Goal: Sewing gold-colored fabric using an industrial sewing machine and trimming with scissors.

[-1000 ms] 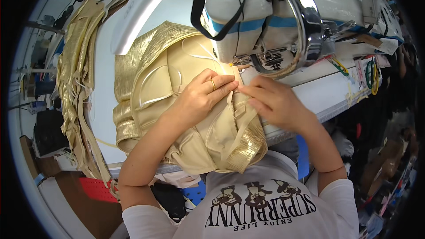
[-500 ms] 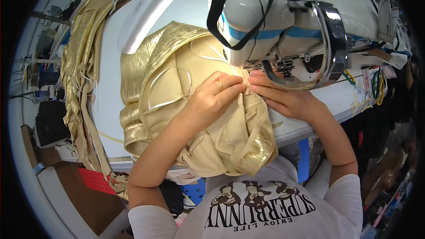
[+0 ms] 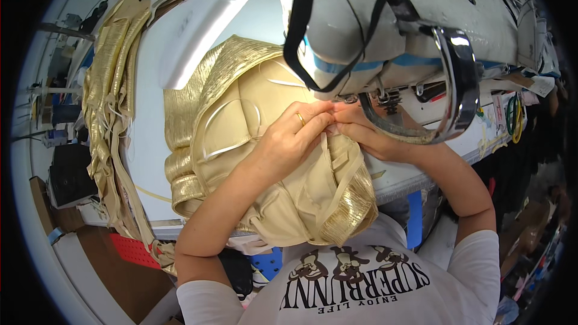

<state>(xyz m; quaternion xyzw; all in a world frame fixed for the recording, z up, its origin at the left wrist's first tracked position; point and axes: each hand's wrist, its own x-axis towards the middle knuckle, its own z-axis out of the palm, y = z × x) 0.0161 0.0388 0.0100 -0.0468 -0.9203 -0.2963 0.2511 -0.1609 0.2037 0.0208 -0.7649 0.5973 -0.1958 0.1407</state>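
Note:
A shiny gold garment [image 3: 208,66] with a beige lining lies bunched on the white sewing table, inner side up. Thin white straps loop over its lining. My left hand [image 3: 295,135] pinches the fabric edge just in front of the sewing machine [image 3: 355,30]; a ring is on one finger. My right hand [image 3: 370,135] meets it there from the other side, fingers curled and fingertips against the left ones. The spot they grip is small and mostly covered by the fingers. The needle area of the machine is right behind them, partly hidden.
A curved chrome bar [image 3: 460,84] sticks out from the machine near my right hand. A black strap [image 3: 295,42] hangs over the machine's front. More gold garments [image 3: 108,90] hang at the left table edge. A white lamp arm [image 3: 208,24] crosses the back left.
My right hand has drawn in from lying stretched beside the needle area, and its fingers now curl against the left fingertips. The left hand stays almost in place; the view has shifted slightly.

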